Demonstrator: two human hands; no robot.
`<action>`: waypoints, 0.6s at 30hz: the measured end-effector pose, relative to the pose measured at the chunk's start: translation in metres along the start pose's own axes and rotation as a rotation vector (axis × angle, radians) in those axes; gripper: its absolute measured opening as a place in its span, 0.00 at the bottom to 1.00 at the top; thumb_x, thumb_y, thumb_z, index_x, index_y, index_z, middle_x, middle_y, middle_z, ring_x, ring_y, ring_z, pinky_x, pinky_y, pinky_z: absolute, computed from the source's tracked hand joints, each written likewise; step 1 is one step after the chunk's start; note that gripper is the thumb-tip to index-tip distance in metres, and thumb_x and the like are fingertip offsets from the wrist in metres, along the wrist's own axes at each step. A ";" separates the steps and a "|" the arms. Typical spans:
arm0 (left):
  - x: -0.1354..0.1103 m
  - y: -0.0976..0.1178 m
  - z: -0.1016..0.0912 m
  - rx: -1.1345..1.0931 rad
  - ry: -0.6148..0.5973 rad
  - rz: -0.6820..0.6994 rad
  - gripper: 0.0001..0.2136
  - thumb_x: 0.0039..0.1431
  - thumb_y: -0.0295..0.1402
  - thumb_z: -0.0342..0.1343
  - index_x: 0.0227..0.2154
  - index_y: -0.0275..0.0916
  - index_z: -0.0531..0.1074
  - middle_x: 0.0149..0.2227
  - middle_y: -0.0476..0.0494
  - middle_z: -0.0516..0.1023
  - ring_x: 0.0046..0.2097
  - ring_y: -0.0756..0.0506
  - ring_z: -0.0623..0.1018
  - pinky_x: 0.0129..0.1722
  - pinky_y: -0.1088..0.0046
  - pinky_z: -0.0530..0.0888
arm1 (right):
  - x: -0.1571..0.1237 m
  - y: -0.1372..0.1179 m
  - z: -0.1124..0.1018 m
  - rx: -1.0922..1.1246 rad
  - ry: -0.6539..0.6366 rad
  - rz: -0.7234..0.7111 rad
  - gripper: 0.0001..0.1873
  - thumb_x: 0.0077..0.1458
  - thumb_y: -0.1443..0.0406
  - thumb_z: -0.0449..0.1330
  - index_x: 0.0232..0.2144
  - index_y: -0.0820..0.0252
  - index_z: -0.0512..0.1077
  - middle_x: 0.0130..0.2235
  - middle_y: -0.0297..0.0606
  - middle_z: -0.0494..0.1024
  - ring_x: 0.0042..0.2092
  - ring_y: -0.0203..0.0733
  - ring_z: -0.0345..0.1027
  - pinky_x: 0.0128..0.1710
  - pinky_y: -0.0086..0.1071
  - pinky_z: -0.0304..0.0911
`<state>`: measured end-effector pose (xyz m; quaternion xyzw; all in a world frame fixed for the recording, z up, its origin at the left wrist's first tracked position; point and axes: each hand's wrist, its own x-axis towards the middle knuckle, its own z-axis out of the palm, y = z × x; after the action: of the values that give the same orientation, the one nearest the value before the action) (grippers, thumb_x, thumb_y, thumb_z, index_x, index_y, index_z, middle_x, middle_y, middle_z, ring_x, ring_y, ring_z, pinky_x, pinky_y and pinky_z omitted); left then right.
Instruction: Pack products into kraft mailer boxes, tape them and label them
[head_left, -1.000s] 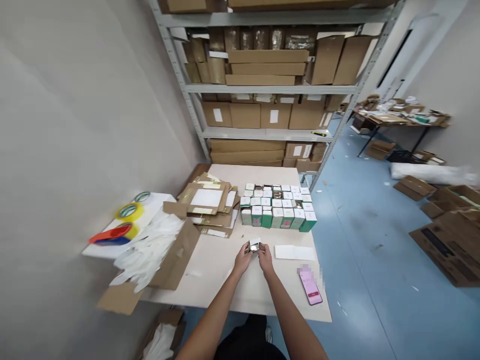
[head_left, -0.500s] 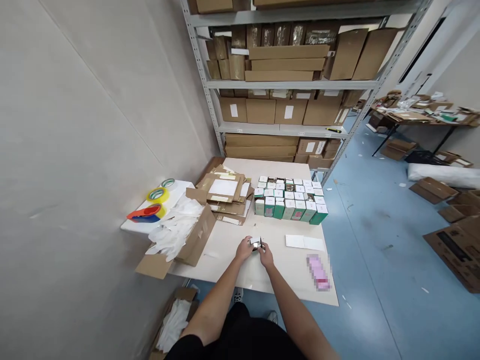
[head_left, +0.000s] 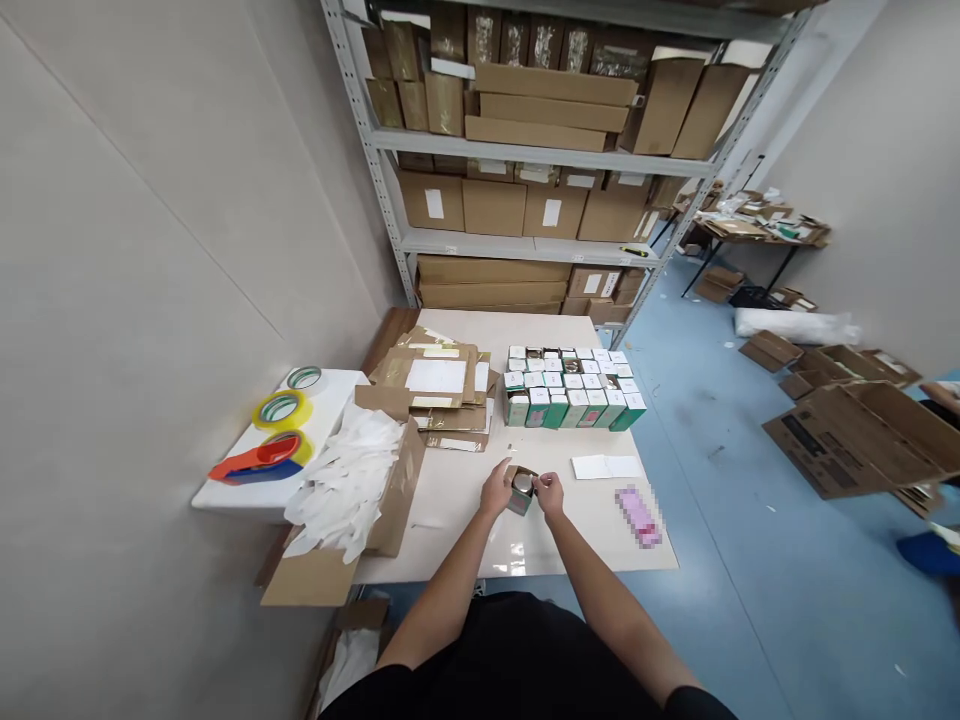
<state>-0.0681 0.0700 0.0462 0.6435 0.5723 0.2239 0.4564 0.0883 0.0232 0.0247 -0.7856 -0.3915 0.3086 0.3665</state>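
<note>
My left hand (head_left: pixel 495 487) is closed around the left side of a small open-topped carton (head_left: pixel 519 503) near the table's front. Inside its opening shows a round item with a silvery top (head_left: pixel 523 483); its kind cannot be made out. At the carton's right edge the fingers of my right hand (head_left: pixel 550 494) are pinched together, against its upper rim or flap. Beyond stand rows of small green-and-white cartons (head_left: pixel 576 398), mostly closed, a few with open tops. White cards or paper (head_left: pixel 606 467) lie to the right, with a blurred-out pink item (head_left: pixel 639 517) below them.
Flattened cardboard (head_left: pixel 442 385) is piled at the table's left. A box of white paper or fabric pieces (head_left: pixel 349 480) stands beside it, near tape rolls (head_left: pixel 282 409) and a tape dispenser (head_left: pixel 259 460). A shelf rack (head_left: pixel 517 243) with brown boxes rises behind the table.
The carton has been tilted, so its round silvery content now faces up and its front shows. My right hand has shifted slightly right and up. The view has turned a little to the right.
</note>
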 end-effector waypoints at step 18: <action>0.008 -0.008 -0.005 0.080 -0.287 0.230 0.34 0.46 0.21 0.61 0.60 0.44 0.71 0.63 0.37 0.73 0.63 0.34 0.73 0.64 0.58 0.69 | -0.015 -0.036 0.006 -0.490 -0.110 0.078 0.23 0.47 0.63 0.66 0.48 0.53 0.79 0.46 0.46 0.84 0.48 0.54 0.79 0.43 0.36 0.68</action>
<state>-0.0748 0.0785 0.0401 0.7478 0.4323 0.1577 0.4786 0.0623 0.0278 0.0537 -0.8475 -0.4434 0.2606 0.1312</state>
